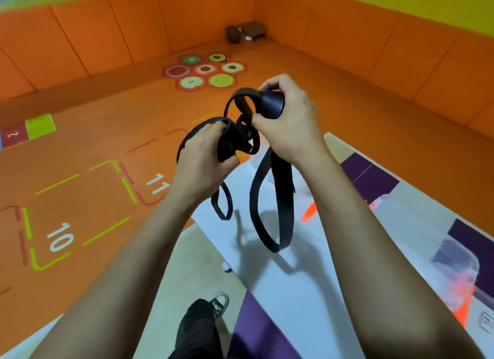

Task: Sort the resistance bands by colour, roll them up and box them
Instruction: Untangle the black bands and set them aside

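Observation:
A black resistance band (270,206) hangs tangled between both hands above a white table (307,291). My left hand (203,158) grips a bunch of its loops at the lower left. My right hand (288,120) pinches the band near its black handle end (271,104), higher and to the right. Two long loops dangle toward the tabletop, and a short loop hangs below my left wrist. An orange band (308,211) lies on the table behind the black loops. A clear plastic box (454,273) with orange and dark bands inside sits at the right edge.
The table stands on an orange play floor with numbered squares (60,238) and hexagon fruit marks (205,69). Padded orange walls surround the area. A cardboard box (252,31) sits in the far corner. My leg and a sneaker (219,303) show below the table edge.

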